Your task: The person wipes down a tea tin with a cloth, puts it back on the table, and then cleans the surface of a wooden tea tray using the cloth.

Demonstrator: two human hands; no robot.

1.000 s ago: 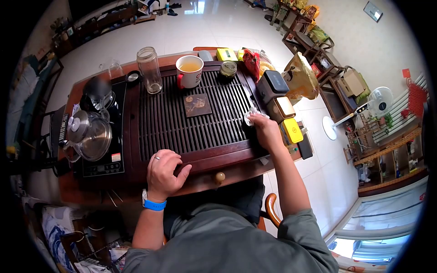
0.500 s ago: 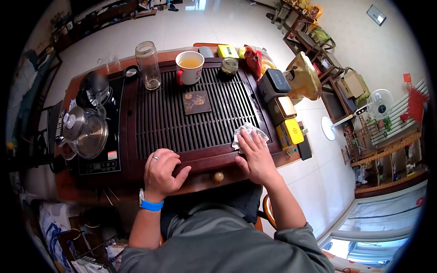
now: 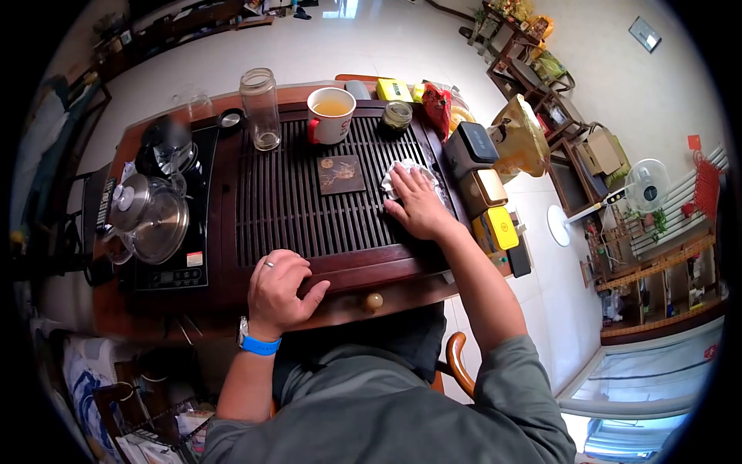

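Observation:
My right hand [image 3: 417, 205] holds a crumpled white tissue [image 3: 392, 186] under its outstretched fingers, pressed to the slats on the right side of a dark wooden tea tray [image 3: 294, 224]. Loosely bent, with the thumb apart, my left hand [image 3: 282, 294] rests at the tray's front edge and holds nothing. A square dark coaster [image 3: 341, 175] with a picture lies left of the tissue. Behind it stand a white mug [image 3: 331, 127] with a red handle and yellowish drink, a tall uncapped glass bottle [image 3: 261, 112] and a small glass jar [image 3: 396, 116] with dark contents.
On the left, a glass kettle [image 3: 154, 220] sits on a black hot plate [image 3: 171, 276]. A dark canister [image 3: 471, 145], a gold-topped tin [image 3: 485, 189] and a yellow tin [image 3: 496, 228] line the right side. A round wooden knob [image 3: 374, 301] sticks out in front.
My right hand has slid the tissue away from me and slightly left, from the tray's near right corner up onto the slats beside the coaster. My left hand stays at the front edge.

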